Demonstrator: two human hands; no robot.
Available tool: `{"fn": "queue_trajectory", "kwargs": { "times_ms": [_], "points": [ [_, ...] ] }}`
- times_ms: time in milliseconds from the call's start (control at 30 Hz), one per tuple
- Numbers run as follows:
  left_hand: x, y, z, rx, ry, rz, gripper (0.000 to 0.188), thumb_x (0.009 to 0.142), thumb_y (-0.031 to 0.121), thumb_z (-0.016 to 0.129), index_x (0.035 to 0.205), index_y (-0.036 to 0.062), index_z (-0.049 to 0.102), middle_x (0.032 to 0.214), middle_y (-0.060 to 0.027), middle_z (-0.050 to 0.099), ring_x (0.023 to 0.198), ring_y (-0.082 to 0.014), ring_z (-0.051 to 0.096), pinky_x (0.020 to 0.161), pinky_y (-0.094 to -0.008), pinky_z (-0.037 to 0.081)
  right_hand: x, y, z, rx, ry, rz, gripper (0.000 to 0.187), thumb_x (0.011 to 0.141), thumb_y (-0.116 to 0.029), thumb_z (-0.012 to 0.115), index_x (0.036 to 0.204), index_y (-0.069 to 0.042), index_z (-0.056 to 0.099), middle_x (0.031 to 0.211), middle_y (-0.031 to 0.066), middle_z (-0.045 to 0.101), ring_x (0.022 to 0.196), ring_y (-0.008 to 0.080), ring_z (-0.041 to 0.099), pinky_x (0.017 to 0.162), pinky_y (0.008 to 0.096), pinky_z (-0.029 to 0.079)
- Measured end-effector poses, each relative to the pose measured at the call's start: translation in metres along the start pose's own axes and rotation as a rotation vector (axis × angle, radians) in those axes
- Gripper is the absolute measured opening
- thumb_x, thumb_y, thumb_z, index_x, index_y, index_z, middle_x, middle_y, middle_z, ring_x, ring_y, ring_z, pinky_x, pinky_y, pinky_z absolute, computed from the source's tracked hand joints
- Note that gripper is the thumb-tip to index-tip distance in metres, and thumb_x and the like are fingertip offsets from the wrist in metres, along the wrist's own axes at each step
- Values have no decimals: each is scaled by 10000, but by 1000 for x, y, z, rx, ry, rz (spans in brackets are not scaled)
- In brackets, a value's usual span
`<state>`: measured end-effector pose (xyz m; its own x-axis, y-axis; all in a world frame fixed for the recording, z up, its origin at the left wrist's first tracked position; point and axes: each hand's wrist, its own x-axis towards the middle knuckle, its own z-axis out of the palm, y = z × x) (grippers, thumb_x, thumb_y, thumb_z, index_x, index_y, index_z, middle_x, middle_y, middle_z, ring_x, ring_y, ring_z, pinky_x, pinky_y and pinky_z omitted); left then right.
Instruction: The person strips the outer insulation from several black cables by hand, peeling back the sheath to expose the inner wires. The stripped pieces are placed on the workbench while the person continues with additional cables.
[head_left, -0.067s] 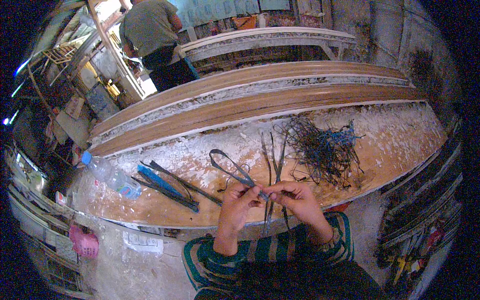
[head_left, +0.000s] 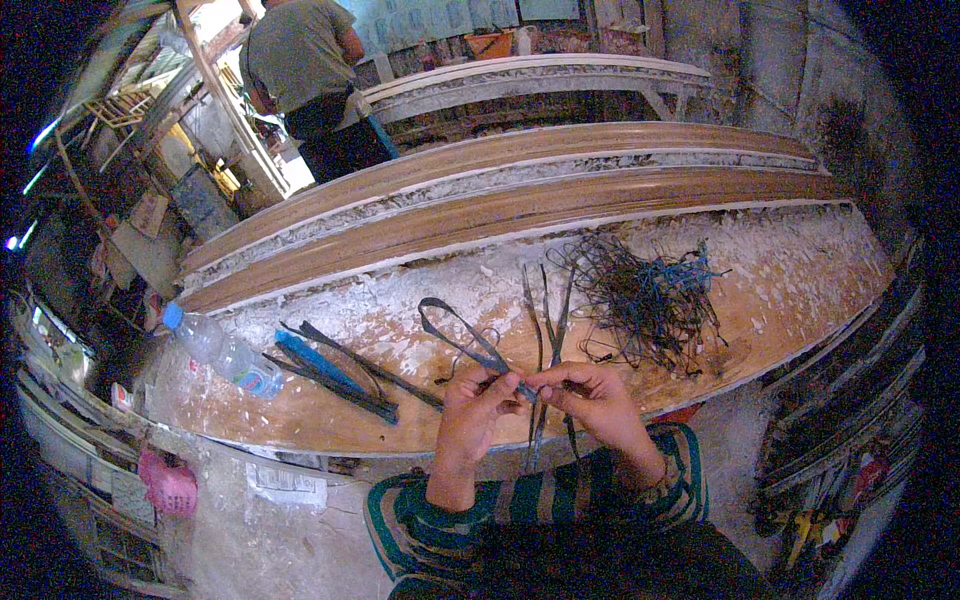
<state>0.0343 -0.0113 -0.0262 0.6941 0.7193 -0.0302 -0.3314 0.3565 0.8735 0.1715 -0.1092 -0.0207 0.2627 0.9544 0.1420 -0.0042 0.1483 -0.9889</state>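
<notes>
Both my hands meet over the near edge of a worn wooden bench top. Between them is a looped dark flat strap, its loop pointing away from me. My left hand pinches the strap between thumb and fingers. My right hand is closed on the strap's end, fingertips touching those of my left hand. Several long dark strips stick out beyond my right hand and hang below it. To the right of them lies a tangled heap of black and blue cords.
Left of my hands lie more dark strips with a blue one among them. A clear plastic bottle rests on its side at the left. Long wooden rails run behind. A person stands beyond them. A pink basket sits lower left.
</notes>
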Motion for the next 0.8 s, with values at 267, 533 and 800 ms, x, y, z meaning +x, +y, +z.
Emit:
{"fn": "queue_trajectory", "kwargs": {
  "times_ms": [267, 533, 800],
  "points": [
    [0, -1, 1, -39, -18, 6, 128, 817, 152, 582, 845, 30, 611, 768, -62, 630, 652, -135, 594, 561, -261, 490, -2, -8, 6, -270, 95, -247, 199, 728, -42, 623, 926, -31, 635, 870, 78, 622, 819, 162, 570, 731, 278, 435],
    [0, -3, 1, -103, -23, 8, 146, 829, 150, 563, 843, 9, 600, 780, -85, 626, 657, -154, 599, 548, -280, 500, -2, -10, 6, -333, 29, -371, 249, 686, -33, 656, 934, -39, 632, 864, 75, 627, 808, 192, 572, 724, 290, 438],
    [0, -4, 3, -132, -26, 7, 162, 833, 156, 556, 856, 0, 593, 804, -91, 623, 671, -162, 598, 547, -280, 508, -3, -8, 9, -341, 82, -372, 245, 690, -35, 660, 932, -28, 628, 853, 76, 624, 794, 183, 572, 718, 287, 436]
  ]
}}
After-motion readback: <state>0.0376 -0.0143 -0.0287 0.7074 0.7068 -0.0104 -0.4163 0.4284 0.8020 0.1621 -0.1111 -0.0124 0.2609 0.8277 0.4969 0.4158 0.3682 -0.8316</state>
